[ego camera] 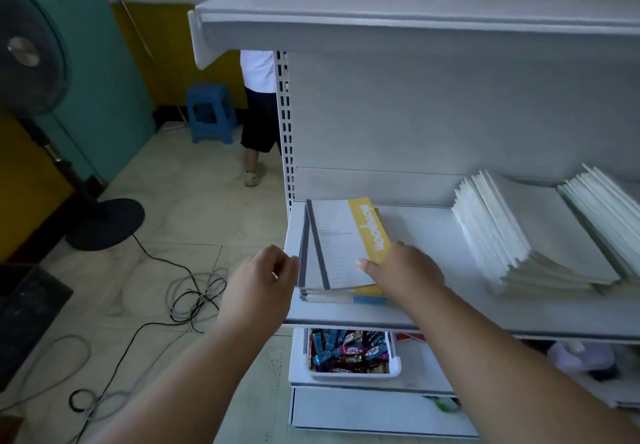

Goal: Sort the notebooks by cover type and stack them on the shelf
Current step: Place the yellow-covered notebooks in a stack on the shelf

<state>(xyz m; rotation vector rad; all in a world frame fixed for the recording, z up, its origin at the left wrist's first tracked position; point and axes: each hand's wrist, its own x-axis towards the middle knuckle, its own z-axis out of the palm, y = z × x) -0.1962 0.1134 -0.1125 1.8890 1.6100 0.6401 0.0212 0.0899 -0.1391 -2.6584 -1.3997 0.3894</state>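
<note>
At the grey metal shelf's left end, the right hand presses spread fingers on the yellow-banded white notebook; the left hand, loosely curled and empty, should square the stack's dark spines.

"NOTEBOOK" in white — on the top notebook's yellow cover band.
</note>
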